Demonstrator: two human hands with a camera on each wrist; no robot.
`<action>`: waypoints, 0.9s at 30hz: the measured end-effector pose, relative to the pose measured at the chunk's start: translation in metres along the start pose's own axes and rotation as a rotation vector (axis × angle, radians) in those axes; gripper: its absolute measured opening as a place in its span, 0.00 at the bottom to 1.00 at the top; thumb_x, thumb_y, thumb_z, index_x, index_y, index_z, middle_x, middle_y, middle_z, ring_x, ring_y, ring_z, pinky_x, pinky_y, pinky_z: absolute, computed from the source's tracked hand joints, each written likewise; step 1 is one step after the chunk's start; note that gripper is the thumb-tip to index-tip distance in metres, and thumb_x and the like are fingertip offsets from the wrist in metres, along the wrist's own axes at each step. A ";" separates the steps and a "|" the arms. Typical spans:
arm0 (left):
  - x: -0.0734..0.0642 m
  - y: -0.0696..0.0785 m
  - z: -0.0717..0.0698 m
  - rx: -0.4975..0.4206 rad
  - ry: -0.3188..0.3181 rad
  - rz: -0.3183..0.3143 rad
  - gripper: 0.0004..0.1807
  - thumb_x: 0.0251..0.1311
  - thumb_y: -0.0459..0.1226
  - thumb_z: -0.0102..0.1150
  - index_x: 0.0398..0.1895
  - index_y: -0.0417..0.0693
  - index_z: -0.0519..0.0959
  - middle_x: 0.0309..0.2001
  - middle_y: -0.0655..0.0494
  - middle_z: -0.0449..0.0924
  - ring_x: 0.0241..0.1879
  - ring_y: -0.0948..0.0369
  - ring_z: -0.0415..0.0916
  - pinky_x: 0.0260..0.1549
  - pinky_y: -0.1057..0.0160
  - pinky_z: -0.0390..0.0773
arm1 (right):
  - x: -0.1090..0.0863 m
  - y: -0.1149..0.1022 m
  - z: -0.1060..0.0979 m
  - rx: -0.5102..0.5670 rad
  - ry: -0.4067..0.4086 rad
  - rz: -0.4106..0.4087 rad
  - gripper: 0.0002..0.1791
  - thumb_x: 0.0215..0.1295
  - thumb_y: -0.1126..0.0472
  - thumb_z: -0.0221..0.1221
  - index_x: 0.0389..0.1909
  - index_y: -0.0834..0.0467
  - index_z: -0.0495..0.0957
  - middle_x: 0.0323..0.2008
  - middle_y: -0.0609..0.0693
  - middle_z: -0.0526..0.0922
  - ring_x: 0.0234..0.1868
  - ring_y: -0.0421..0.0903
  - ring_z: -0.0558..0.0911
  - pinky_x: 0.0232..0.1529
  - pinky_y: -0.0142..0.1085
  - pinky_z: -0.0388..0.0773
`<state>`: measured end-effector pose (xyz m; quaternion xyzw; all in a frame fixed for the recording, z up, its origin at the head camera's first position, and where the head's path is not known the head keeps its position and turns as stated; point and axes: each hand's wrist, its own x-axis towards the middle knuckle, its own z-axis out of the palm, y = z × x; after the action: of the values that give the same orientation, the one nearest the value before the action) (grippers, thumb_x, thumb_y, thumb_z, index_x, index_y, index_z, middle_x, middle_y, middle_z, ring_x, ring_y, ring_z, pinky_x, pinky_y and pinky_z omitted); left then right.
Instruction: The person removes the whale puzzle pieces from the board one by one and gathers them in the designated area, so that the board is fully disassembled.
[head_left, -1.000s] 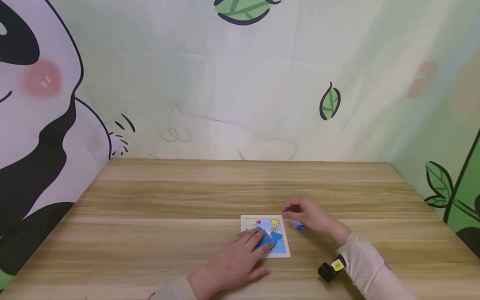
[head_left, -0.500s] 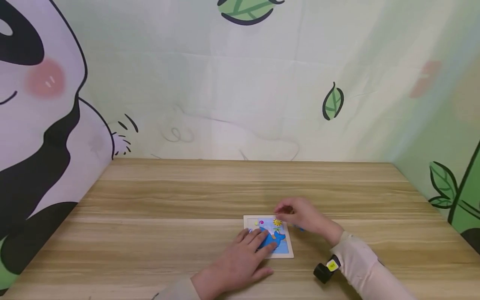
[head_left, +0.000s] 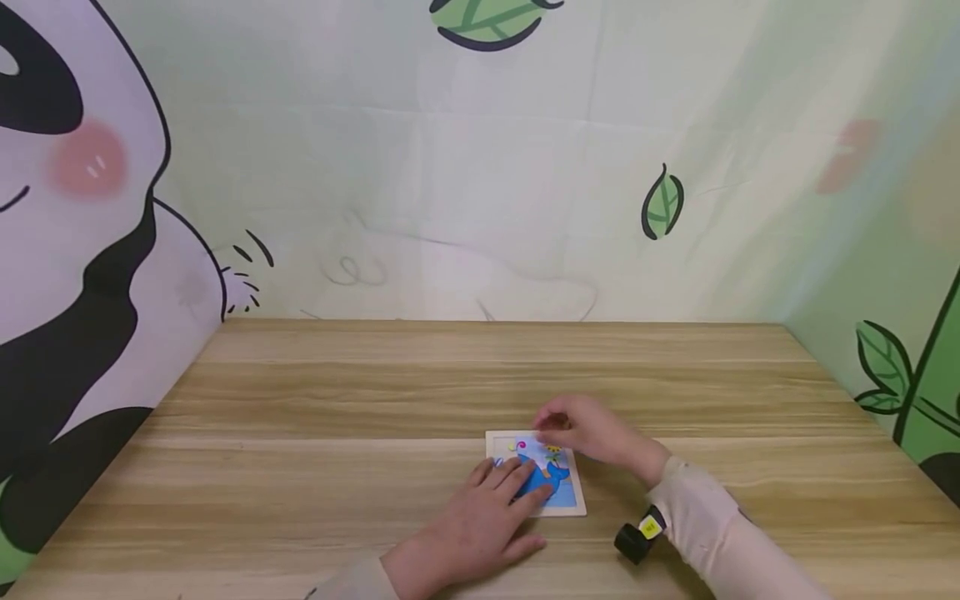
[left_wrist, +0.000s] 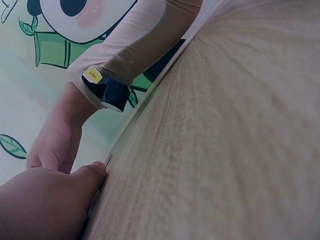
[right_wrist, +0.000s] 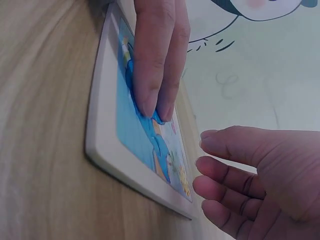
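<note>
A small jigsaw puzzle in a pale wooden frame lies flat on the table, its picture a blue whale with a yellow sun. My left hand rests on its left part, fingers stretched over the whale and covering part of it. In the right wrist view, two of those fingers press on the blue pieces. My right hand hovers at the frame's upper right corner, overlapping the sun. Its fingers are loosely bent with nothing visible between thumb and fingertips.
The wood-grain table extends around the puzzle to a back wall printed with leaves and a large panda. A black wrist camera with a yellow label sits at my right sleeve.
My right hand has moved left from beside the frame to over its upper right corner. A small blue piece right of the frame is now hidden from view. The left hand stays on the puzzle.
</note>
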<state>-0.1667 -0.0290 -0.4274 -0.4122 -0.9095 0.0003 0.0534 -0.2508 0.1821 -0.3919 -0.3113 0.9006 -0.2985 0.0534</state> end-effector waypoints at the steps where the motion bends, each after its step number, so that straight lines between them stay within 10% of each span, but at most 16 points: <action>1: 0.000 0.000 0.000 -0.001 0.003 0.001 0.32 0.69 0.61 0.34 0.71 0.61 0.62 0.72 0.51 0.61 0.71 0.52 0.61 0.66 0.47 0.64 | 0.001 -0.001 0.000 -0.003 -0.003 -0.005 0.08 0.64 0.61 0.61 0.41 0.59 0.82 0.37 0.47 0.85 0.38 0.38 0.79 0.43 0.30 0.78; 27: -0.002 -0.001 0.003 0.006 0.049 0.017 0.32 0.69 0.61 0.35 0.70 0.59 0.64 0.71 0.50 0.63 0.70 0.52 0.61 0.65 0.46 0.65 | 0.019 -0.019 0.007 -0.079 -0.116 -0.059 0.06 0.63 0.63 0.62 0.38 0.57 0.83 0.34 0.46 0.82 0.36 0.38 0.77 0.40 0.29 0.75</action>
<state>-0.1669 -0.0308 -0.4309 -0.4196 -0.9044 -0.0064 0.0771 -0.2541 0.1549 -0.3853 -0.3565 0.8974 -0.2457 0.0844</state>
